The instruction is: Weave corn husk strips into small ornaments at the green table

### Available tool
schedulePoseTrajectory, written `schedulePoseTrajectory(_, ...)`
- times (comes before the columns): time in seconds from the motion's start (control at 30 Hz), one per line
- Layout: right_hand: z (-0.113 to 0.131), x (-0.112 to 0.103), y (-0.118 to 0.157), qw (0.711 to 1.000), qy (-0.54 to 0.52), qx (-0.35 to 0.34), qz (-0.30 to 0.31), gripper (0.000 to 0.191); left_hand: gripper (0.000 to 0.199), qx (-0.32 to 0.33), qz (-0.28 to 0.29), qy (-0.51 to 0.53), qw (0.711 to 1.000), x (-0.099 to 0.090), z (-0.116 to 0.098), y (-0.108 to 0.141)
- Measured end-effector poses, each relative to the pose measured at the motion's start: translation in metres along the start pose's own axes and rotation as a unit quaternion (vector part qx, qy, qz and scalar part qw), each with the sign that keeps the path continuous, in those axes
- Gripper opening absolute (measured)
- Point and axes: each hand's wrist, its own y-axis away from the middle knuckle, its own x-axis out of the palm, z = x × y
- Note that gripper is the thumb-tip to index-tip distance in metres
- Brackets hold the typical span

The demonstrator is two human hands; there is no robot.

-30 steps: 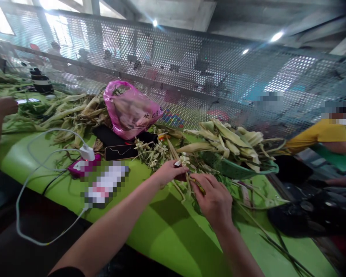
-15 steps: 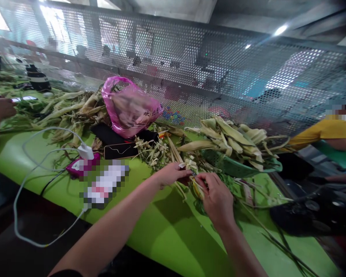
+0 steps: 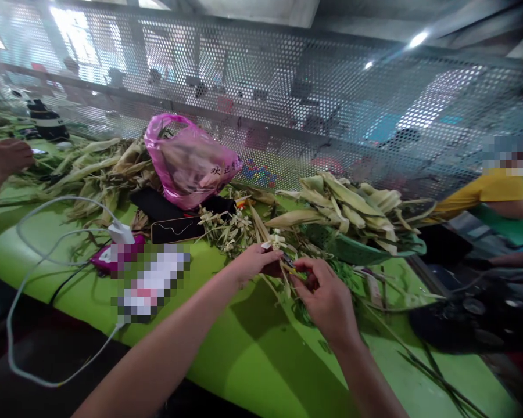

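My left hand (image 3: 258,261) is closed around a small pale bundle of corn husk strips (image 3: 277,239), cut and folded like a flower. The strips' ends hang below its fingers. Close on the right, my right hand (image 3: 325,290) pinches at the bundle's lower part, thumb and forefinger nearly together. Something thin, dark and yellowish lies between the two hands, too small to name. Behind the left hand is a heap of similar small husk flowers (image 3: 226,229). Green leafy stalks (image 3: 346,281) lie behind and beside the right hand.
Dried corn husks (image 3: 348,203) fill a green basket (image 3: 366,252). A pink plastic bag (image 3: 192,165), a dark phone (image 3: 176,230), a purple power strip (image 3: 113,255) with white cables and a blurred-out phone (image 3: 154,284) lie leftward. Another person's hand (image 3: 11,157) is far left.
My right hand has opened its grip slightly and shifted a little at the husk bundle; the left keeps holding it. The view has turned slightly. The other person's hand at left reaches further in.
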Motion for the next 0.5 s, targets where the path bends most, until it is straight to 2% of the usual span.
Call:
schedulePoseTrajectory(0.17,0.0002,-0.0044,-0.0001,0.999,-0.033,0.004,-0.003,0.013,0.029,0.000,-0.015,-0.009,1.000,0.0006,-0.0018,0.0021)
schedulePoseTrajectory(0.3,-0.0009,-0.0047,0.0009,0.992,-0.104,0.073,0.021,0.017,0.029,0.017,-0.017,-0.019,1.000,-0.0013,0.0005,0.0006)
schedulePoseTrajectory(0.37,-0.0007,-0.0050,0.0001,0.978,-0.161,0.124,0.034,0.020,0.029,0.021,-0.025,-0.027,0.999,-0.0019,0.0015,-0.0003)
schedulePoseTrajectory(0.5,0.0005,-0.0064,-0.0035,0.934,-0.273,0.219,0.068,0.028,0.028,0.019,-0.033,-0.030,0.999,-0.0021,0.0015,-0.0010)
